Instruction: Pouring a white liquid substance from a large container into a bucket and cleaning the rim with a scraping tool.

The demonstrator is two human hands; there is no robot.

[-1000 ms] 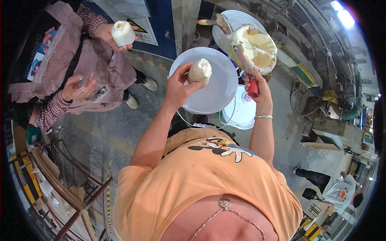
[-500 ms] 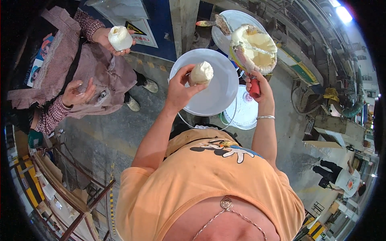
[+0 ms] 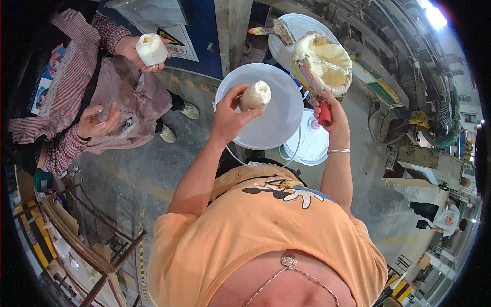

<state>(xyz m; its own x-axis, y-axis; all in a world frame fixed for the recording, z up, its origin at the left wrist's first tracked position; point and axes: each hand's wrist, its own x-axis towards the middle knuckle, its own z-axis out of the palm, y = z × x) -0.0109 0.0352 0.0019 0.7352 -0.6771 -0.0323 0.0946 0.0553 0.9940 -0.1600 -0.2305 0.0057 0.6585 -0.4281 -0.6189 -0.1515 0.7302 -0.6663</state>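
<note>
The bottle (image 3: 253, 98) in my left hand (image 3: 229, 115) is above the bucket (image 3: 273, 134); the pot (image 3: 307, 74) in my right hand (image 3: 336, 115) is to its right. Beyond the bucket, a brush (image 3: 283, 31) lies on a lid (image 3: 318, 26).

White rectangular sign (image 3: 186, 47) with yellow-black warning triangle (image 3: 171, 38), near lower edge of blue flat panel (image 3: 205, 28). Tan cardboard (image 3: 65, 217) among bars of rusty-brown metal rack (image 3: 128, 251).
</note>
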